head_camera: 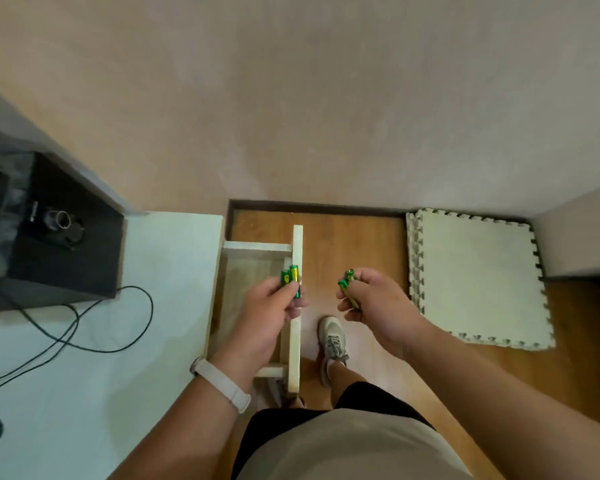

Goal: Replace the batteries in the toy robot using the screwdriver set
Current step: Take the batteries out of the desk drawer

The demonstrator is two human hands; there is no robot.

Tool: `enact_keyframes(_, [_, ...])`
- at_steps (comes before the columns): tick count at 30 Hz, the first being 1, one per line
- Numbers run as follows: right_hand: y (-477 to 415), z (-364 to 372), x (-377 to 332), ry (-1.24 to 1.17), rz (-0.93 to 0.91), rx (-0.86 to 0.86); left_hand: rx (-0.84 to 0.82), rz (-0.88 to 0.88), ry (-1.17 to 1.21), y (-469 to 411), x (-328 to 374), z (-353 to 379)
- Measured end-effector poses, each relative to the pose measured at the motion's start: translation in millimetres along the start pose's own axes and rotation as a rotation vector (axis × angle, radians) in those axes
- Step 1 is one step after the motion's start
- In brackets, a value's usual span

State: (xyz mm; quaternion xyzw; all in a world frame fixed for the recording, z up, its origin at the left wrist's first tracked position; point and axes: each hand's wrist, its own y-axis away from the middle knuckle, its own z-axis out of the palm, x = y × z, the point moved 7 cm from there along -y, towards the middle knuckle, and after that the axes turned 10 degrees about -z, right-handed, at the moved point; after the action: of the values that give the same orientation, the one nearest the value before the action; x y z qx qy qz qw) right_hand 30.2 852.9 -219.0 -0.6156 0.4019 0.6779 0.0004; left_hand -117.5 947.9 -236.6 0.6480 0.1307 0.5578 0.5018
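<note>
I stand over an open drawer (246,268) that is pulled out from a white desk (167,258). My left hand (271,310) grips green-and-yellow batteries (291,277) above the drawer's front panel. My right hand (374,299) holds more green batteries (347,282) over the wooden floor, a little to the right. The two hands are level and apart. The toy robot and the screwdriver set are not in view.
A black box (59,237) with a small metal cylinder on top sits on the desk at the left, with black cables (84,327) trailing over the desktop. A stack of white foam puzzle mats (475,278) lies on the floor at the right. My shoe (333,341) is below the hands.
</note>
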Motion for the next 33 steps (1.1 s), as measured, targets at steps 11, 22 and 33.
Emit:
enact_keyframes(11, [46, -62, 6, -0.100, -0.074, 0.188, -0.127, 0.062, -0.128, 36, 5, 66])
enact_keyframes(22, [107, -208, 16, -0.325, -0.186, 0.341, -0.192, 0.146, -0.243, 91, -7, 224])
enact_keyframes(33, [226, -448, 83, -0.554, -0.258, 0.607, -0.425, 0.186, -0.506, 159, -90, 487])
